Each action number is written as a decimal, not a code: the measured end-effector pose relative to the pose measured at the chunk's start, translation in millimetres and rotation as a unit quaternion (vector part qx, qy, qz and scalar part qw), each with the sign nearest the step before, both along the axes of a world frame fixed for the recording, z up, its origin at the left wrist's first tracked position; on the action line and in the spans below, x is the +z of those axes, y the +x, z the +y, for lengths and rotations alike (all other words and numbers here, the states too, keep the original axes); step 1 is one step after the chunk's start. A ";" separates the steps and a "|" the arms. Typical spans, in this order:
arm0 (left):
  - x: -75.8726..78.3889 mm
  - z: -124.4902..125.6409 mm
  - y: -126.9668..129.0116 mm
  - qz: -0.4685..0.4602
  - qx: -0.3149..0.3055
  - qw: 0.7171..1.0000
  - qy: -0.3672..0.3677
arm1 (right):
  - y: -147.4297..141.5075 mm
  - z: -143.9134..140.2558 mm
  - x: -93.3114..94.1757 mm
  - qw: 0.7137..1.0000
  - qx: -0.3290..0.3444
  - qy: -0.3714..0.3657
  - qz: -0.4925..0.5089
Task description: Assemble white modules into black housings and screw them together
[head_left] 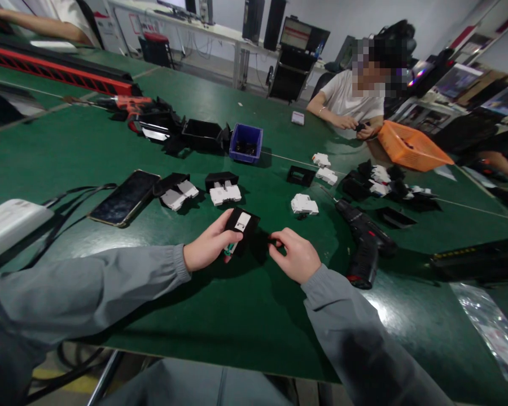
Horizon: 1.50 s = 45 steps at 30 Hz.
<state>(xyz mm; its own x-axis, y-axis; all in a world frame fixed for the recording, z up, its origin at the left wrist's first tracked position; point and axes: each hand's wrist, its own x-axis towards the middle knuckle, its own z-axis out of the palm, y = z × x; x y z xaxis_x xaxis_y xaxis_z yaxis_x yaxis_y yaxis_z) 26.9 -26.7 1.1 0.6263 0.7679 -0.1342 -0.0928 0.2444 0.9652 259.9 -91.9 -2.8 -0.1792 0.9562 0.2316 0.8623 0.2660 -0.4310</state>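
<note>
My left hand (pixel 211 241) is closed around a black plastic housing (pixel 249 220) with a white switch-like face showing in its window and a bit of green at its lower end. To the right of it, my right hand (pixel 295 254) hovers just apart, thumb and forefinger pinched; whatever they hold is too small to make out. Beyond my hands lie two white breaker-like modules in black covers, one (pixel 225 194) straight ahead and one (pixel 178 195) further left. A loose white module (pixel 305 204) rests ahead of my right hand.
A power screwdriver (pixel 364 237) lies at right, a phone (pixel 125 198) and white power bank (pixel 14 228) at left. Further back are a blue bin (pixel 246 143) of small dark parts, an empty black frame (pixel 300 176) and an orange basket (pixel 412 148) beside a seated co-worker (pixel 351 98).
</note>
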 end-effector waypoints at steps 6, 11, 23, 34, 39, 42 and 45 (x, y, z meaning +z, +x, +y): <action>2.6 -1.9 -0.4 0.015 -0.028 0.999 0.041 | -1.7 0.1 0.7 0.997 0.012 -0.004 0.073; 4.7 -4.5 0.7 0.049 -0.016 0.982 0.180 | -24.2 -13.2 14.0 0.966 0.014 0.021 0.258; 8.4 -9.6 -0.3 0.063 -0.045 0.959 0.274 | -45.0 -25.4 16.2 0.954 0.017 0.009 0.301; 9.1 -11.2 -0.1 0.074 -0.062 0.951 0.293 | -43.7 -23.9 12.0 0.960 0.038 -0.029 0.274; 9.2 -10.6 0.0 0.080 -0.064 0.951 0.290 | -44.5 -26.6 13.9 0.967 0.066 -0.005 0.246; 8.1 -10.0 -0.3 0.083 -0.062 0.949 0.299 | -44.1 -26.9 13.4 0.968 0.073 -0.004 0.240; 6.7 -9.4 -0.5 0.079 -0.064 0.945 0.312 | -43.5 -26.0 12.2 0.967 0.082 0.001 0.241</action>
<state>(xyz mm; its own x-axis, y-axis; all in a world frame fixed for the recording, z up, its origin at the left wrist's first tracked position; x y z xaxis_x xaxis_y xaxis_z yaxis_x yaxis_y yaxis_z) 26.4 -36.1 7.8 0.7294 0.6479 0.2195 0.0569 -0.3772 0.9244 216.5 -117.9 9.4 -0.1999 0.9231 0.3284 0.5076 0.3843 -0.7712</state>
